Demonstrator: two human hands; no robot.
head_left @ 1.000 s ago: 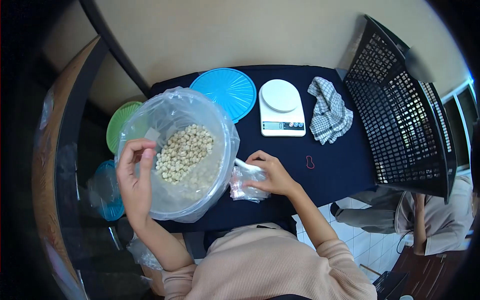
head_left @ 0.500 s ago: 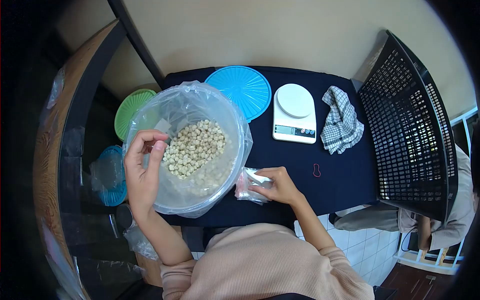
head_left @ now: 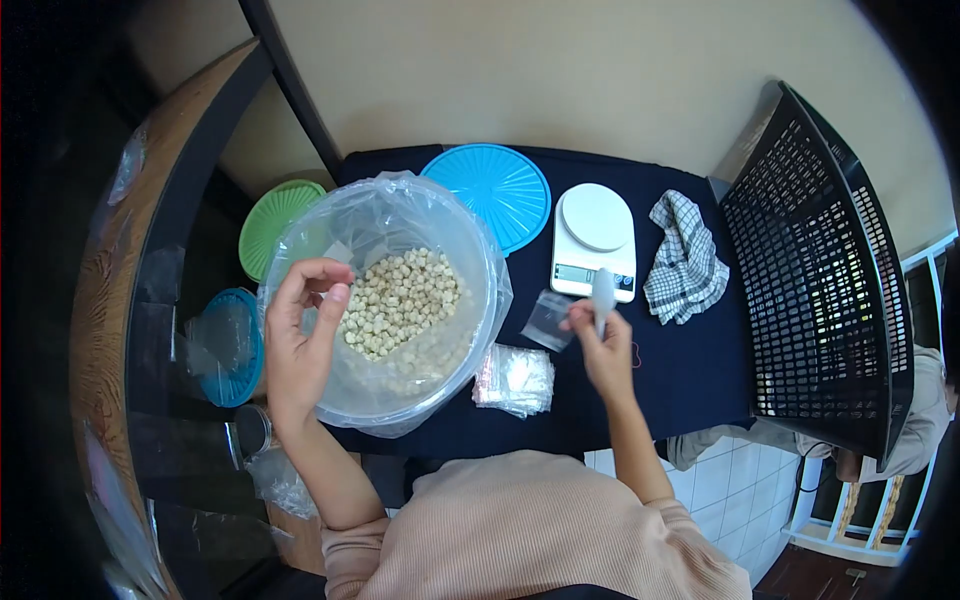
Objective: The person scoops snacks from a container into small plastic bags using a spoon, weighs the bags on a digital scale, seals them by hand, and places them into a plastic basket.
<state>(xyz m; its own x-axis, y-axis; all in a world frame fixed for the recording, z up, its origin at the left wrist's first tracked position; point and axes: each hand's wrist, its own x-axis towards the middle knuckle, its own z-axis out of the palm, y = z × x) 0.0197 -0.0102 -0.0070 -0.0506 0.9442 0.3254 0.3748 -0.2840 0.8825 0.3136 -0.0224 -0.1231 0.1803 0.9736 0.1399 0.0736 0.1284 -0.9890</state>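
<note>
My left hand (head_left: 305, 325) hovers over the near left side of a large translucent tub (head_left: 478, 368) lined with clear plastic. Its thumb and forefinger come together in a pinch; what they hold, if anything, is too small to make out. Small round cream-coloured pieces (head_left: 400, 305) lie in a heap inside the tub. Raised right of the tub, my right hand (head_left: 603, 350) grips a small clear plastic bag (head_left: 549, 320). A pale, elongated piece (head_left: 602, 298) stands up from the same fingers; its kind is unclear. Beneath, a stack of clear bags (head_left: 514, 380) lies on the dark cloth.
A white digital scale (head_left: 594, 225) stands behind my right hand, with a checked cloth (head_left: 686, 260) beside it. A blue lid (head_left: 495, 195) lies behind the tub, a green lid (head_left: 280, 225) to its left. A black basket (head_left: 815, 270) stands right; a person's sleeve (head_left: 925, 410) shows beyond.
My right hand has risen from the bag stack, moving right and away from me toward the scale with a bag in it. My left hand keeps its pinch over the tub.
</note>
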